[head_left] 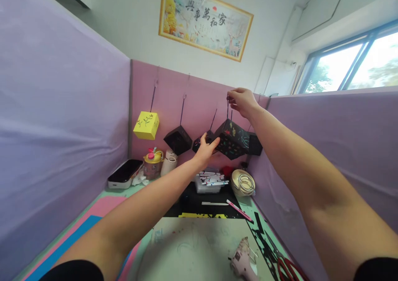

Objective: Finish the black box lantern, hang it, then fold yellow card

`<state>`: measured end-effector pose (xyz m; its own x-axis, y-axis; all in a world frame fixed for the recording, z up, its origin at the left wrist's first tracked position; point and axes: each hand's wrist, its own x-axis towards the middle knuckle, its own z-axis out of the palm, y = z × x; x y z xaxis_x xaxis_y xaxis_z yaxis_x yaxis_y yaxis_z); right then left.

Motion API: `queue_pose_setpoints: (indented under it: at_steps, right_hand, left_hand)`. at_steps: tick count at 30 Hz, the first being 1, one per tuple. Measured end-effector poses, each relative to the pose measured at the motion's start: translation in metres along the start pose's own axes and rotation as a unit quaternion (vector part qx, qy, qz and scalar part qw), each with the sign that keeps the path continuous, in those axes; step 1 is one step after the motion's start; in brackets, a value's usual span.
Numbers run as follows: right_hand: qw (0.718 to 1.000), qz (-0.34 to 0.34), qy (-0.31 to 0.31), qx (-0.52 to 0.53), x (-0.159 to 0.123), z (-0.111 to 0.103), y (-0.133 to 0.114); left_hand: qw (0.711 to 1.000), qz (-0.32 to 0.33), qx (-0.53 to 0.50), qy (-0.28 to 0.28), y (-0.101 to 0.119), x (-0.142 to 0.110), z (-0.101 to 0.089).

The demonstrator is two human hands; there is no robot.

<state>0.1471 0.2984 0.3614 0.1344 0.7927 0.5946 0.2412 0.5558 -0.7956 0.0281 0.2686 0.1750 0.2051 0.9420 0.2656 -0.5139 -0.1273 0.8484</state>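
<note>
1. The right hand (pixel 244 102) pinches the top of a dark cord (pixel 227 111) in front of the pink panel (pixel 171 84); the fingers cover the end, so I cannot tell whether it sits on a hook
2. The left hand (pixel 205 151) grips the decorated black box (pixel 233 139) at its left edge, thumb on the near face, other fingers partly hidden
3. The decorated black box is held tilted below the cord — well above the worktop (pixel 247 206) — with a dark box (pixel 256 144) showing behind its right side
4. Farther left, a yellow box (pixel 146 125) and a plain black box (pixel 178 140) hang from cords
5. Beneath, pens (pixel 213 177) fill a clear tray (pixel 205 187), near a cream bowl (pixel 236 177)
6. Nearest, a glue gun (pixel 242 258) lies on a pale board (pixel 186 243), red-handled scissors (pixel 286 266) beside it
</note>
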Motion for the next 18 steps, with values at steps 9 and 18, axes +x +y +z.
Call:
queue_pose_setpoints:
  at_steps: [9, 18]
  right_hand:
    - [0.994, 0.017, -0.05, 0.094, 0.006, 0.082, -0.007]
    - [0.98, 0.034, -0.078, 0.18, 0.024, 0.147, 0.007]
  left_hand:
    - [0.997, 0.043, -0.054, 0.024, 0.028, -0.016, -0.069]
    - [0.988, -0.004, -0.157, -0.006, 0.054, -0.015, -0.11]
